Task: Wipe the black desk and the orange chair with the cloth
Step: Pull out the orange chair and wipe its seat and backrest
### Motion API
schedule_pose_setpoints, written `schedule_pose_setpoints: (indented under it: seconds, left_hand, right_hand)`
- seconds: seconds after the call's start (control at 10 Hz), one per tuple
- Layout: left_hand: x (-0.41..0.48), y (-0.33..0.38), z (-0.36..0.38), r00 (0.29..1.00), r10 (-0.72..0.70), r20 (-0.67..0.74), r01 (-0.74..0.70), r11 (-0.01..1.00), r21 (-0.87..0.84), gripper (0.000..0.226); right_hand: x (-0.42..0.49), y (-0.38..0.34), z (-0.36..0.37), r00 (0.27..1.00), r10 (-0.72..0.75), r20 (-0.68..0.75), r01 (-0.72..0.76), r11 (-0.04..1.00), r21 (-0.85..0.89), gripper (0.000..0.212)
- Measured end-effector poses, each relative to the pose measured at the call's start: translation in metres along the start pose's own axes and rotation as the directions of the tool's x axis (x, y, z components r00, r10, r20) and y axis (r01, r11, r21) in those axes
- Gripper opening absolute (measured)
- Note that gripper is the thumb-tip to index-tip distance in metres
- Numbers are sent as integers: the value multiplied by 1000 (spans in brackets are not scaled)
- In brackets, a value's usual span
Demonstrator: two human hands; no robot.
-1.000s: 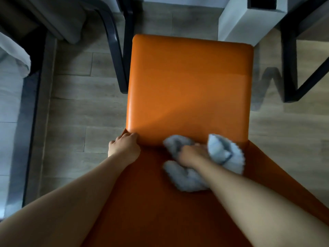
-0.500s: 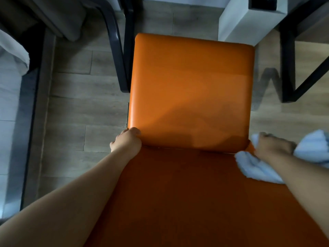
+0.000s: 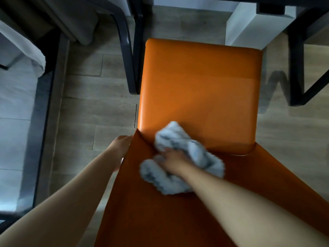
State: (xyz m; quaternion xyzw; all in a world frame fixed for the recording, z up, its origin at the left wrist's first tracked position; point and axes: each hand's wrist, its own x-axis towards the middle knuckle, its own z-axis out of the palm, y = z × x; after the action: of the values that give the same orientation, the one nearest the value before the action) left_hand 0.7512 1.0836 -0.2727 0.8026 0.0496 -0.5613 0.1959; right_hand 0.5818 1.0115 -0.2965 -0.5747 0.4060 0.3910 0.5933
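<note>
The orange chair (image 3: 199, 90) fills the middle of the head view, its seat ahead of me and its backrest sloping down toward me. A crumpled light grey cloth (image 3: 179, 157) lies pressed on the chair where the backrest meets the seat, left of centre. My right hand (image 3: 173, 160) is shut on the cloth from above. My left hand (image 3: 121, 147) grips the left edge of the backrest, its fingers partly hidden behind the edge. The black desk shows only as dark legs (image 3: 132, 56) beyond the chair.
Wood-look floor (image 3: 92, 107) surrounds the chair. Black desk legs and a diagonal brace (image 3: 299, 68) stand at the back right. A white box-like unit (image 3: 245, 24) sits behind the seat. A bed with pale sheets (image 3: 16, 82) and a dark frame runs along the left.
My right hand has swept the cloth from the right edge of the chair back to the left, onto the seat-backrest joint. My left hand slid slightly lower along the backrest's left edge.
</note>
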Motion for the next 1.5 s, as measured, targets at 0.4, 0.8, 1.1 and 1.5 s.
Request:
schedule_pose_setpoints:
  seconds: [0.4, 0.8, 1.1, 1.5]
  left_hand:
    - [-38, -10, -1, 998, 36, -41, -39, 998, -58, 32]
    - [-45, -20, -12, 991, -127, 44, 133, 871, -474, 22]
    - [-35, -32, -23, 978, -67, 198, 177, 768, -615, 38]
    - [-37, -14, -2, 989, 143, -47, -132, 974, 184, 27]
  right_hand:
    - [-34, 9, 4, 864, 3, -504, -51, 995, -82, 15]
    - [-20, 5, 2, 891, 149, -429, -207, 974, -90, 42]
    - [-16, -63, 31, 908, -240, -344, 202, 969, -143, 38]
    - [-52, -44, 30, 922, -112, -371, 28, 974, -223, 20]
